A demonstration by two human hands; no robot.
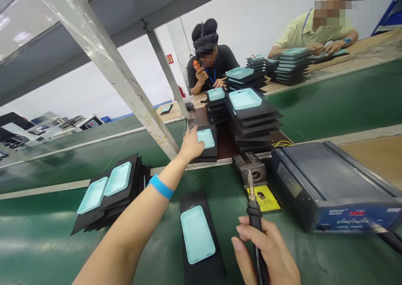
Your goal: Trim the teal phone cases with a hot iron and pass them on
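Note:
My right hand (266, 247) is closed around the handle of a soldering iron (256, 222), its metal tip pointing up and away. My left hand (191, 143) reaches forward to a small stack of black sheets (207, 152), thumb and fingers apart at the left edge of a turquoise phone case (206, 139) on top. Some of its fingertips are hidden, and it seems to touch the case. Below, between my arms, another turquoise phone case (197, 234) lies face up on a black sheet (205, 272) on the green bench.
At right stands a soldering station (339, 184) beside an iron stand (249, 168) with a yellow sponge (266, 198). Stacked black sheets with cases (117, 178) sit at left; taller stacks (251, 121) rise ahead. A slanted white post (116, 71) crosses the left. Two people work opposite.

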